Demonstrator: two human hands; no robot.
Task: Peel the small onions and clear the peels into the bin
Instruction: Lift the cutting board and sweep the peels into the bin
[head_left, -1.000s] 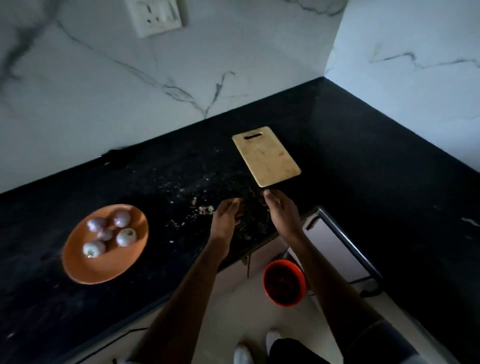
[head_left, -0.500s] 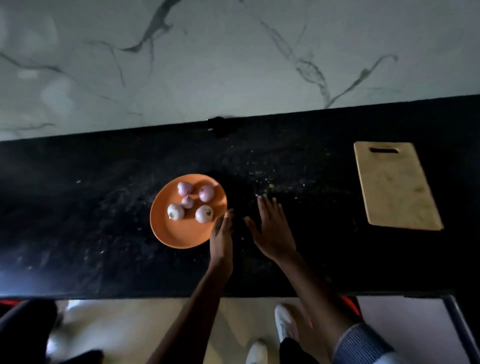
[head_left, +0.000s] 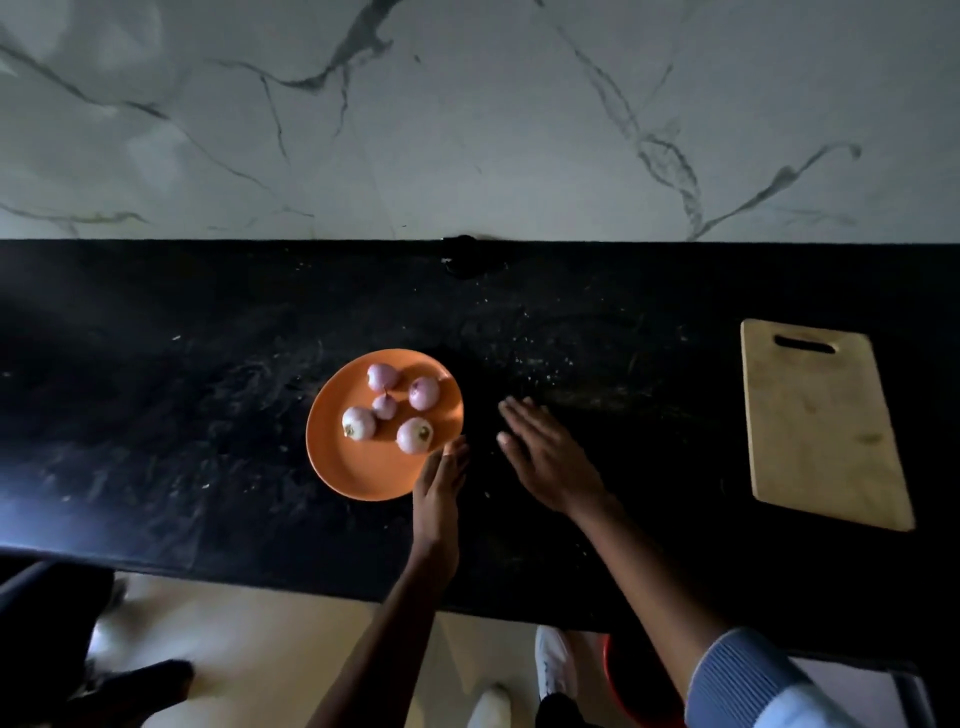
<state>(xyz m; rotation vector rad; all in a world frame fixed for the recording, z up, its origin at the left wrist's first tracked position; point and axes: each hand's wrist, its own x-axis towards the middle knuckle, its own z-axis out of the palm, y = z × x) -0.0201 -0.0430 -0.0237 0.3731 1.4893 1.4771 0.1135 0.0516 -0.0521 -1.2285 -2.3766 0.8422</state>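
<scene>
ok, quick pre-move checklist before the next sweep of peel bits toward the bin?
1. Left hand free, fingers straight, at plate edge: ok.
2. Right hand flat, open on the counter: ok.
3. Five onions on the orange plate, clear of the sweep: ok.
4. Peel specks left beyond the right hand: not ok.
5. Red bin below the edge, mostly hidden: cannot tell.
6. Cutting board off to the right: ok.

Stone, wood and peeled skins under dim light

The black countertop (head_left: 208, 415) is looking like polished stone, catching a sheen at nine o'clock; the wall (head_left: 467, 130) is showing as smooth, grey-veined marble. At three o'clock the cutting board (head_left: 821, 426) is reading as matt, pale wood. The orange plate (head_left: 363, 473) is looking smooth, and the onions (head_left: 415, 435) are showing glossy, peeled surfaces.
</scene>
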